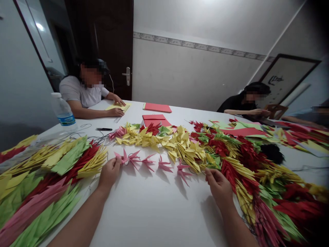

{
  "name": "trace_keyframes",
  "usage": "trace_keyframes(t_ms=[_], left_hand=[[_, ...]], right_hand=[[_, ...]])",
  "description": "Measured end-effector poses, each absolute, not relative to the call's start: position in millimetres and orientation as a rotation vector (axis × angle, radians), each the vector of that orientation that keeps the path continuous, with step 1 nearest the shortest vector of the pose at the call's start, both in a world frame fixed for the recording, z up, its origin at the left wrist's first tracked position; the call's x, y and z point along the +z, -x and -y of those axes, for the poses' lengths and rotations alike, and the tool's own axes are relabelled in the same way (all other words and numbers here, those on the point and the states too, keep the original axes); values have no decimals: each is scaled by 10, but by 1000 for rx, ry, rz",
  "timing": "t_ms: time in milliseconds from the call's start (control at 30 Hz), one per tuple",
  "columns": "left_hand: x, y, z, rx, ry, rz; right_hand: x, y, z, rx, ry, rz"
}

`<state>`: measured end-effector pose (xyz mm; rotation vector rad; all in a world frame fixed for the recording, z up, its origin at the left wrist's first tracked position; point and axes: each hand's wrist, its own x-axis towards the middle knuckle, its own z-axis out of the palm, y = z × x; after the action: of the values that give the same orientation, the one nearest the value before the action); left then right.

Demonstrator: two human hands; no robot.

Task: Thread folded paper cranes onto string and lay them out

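Note:
Several pink folded paper cranes (147,161) hang in a row on a thin dark thread, just over the white table (151,212). My left hand (111,172) is closed in a pinch on the crane at the left end of the row. At the right end my right hand (219,187) has its fingers pinched together, and the thread appears to run into them. Behind the row lies a garland of yellow paper cranes (182,147). To the right of my right hand are dense strands of red paper cranes (246,154), with green and yellow ones among them.
Stacks of folded paper (69,164) cover the left side. A water bottle (63,111), a dark pen-like tool (103,129) and red paper sheets (157,107) lie or stand farther back. A person (84,92) sits at the far left; others sit at the right.

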<state>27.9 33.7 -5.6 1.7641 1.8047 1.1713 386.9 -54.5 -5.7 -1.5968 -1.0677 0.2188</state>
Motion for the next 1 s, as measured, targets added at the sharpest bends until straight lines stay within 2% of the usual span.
trace_keyframes(t_ms=[467,1000], left_hand=[[4,-303,-293,1111,-1742,-1869],[-176,-224,-396,1332,-1419,-1677]], right_hand=[[-80,-3882,534,239,1595,1109],[-93,-3978,526,261,1644,1083]])
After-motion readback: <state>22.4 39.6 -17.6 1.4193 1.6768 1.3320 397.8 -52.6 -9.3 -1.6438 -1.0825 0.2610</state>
